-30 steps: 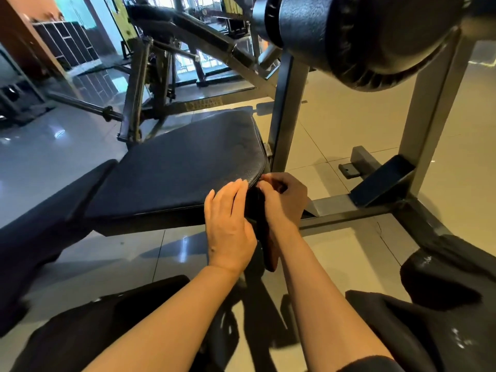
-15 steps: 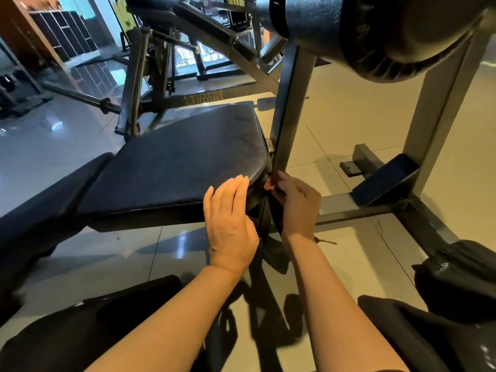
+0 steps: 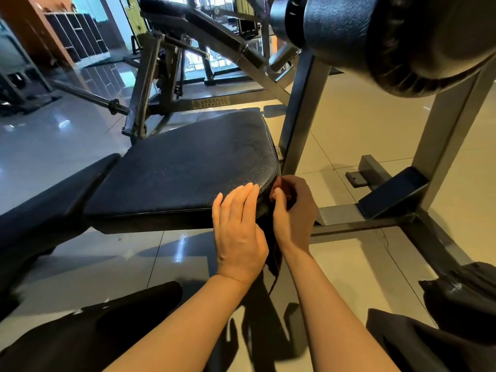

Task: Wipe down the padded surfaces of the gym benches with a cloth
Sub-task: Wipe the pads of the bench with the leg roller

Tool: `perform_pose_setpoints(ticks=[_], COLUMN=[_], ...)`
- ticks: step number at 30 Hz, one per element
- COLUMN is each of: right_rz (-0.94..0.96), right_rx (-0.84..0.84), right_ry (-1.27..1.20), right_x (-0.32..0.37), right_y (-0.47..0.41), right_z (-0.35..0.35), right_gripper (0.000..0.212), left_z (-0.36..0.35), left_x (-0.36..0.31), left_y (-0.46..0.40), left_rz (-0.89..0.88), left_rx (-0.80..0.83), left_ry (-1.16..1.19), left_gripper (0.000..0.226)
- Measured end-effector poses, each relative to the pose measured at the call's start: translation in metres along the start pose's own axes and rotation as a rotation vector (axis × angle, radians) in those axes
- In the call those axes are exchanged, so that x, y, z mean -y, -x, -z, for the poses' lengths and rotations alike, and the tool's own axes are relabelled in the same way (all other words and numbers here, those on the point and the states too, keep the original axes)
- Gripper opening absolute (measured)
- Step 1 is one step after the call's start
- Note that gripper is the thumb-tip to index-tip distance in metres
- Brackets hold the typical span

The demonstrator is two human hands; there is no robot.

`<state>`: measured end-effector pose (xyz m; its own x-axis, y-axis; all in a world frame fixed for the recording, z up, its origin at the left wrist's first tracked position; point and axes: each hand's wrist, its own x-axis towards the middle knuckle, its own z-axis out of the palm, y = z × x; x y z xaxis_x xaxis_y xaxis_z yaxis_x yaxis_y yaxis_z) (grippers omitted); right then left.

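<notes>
The seat pad of the bench served as the landmark: a flat, dark, pebble-grained cushion. At its near right corner the left hand lay flat, fingers straight and together, fingertips resting on the pad's rounded edge. Just right of that corner, the right hand had its fingers curled, pinching a dark cloth against the pad's side; the rest of the cloth hung limp below the corner, between the two wrists. It looked thin, soft and light, so it would probably fold and bunch easily; gathering it into a wad in the palm seemed the better hold for wiping. The pad looked firm but yielding, its vinyl likely a little slick. Behind the pad, a frame rail carried a small plate that seemed to read "ARSENAL", with a smaller line beneath too blurred to read. Above and right of the pad hung a large black roller pad.
</notes>
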<state>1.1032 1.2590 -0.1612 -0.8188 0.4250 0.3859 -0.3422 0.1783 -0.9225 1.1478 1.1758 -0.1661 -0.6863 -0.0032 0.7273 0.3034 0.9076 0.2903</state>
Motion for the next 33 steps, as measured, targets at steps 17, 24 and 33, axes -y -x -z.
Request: perform_pose_setpoints(ticks=[17, 24, 33], right_rz=[-0.114, -0.098, -0.121], right_rx=[0.011, -0.032, -0.061], right_ry=[-0.018, -0.04, -0.025], right_x=[0.006, 0.012, 0.015], right_y=[-0.009, 0.004, -0.011], right_z=[0.005, -0.001, 0.004], right_gripper=[0.013, 0.013, 0.019], left_z=[-0.001, 0.002, 0.01], left_x=[0.001, -0.001, 0.0], left_y=[0.001, 0.001, 0.001], left_rz=[-0.019, -0.002, -0.02], left_rx=[-0.003, 0.025, 0.076], left_ry=[-0.025, -0.014, -0.023], left_gripper=[0.065, 0.062, 0.068])
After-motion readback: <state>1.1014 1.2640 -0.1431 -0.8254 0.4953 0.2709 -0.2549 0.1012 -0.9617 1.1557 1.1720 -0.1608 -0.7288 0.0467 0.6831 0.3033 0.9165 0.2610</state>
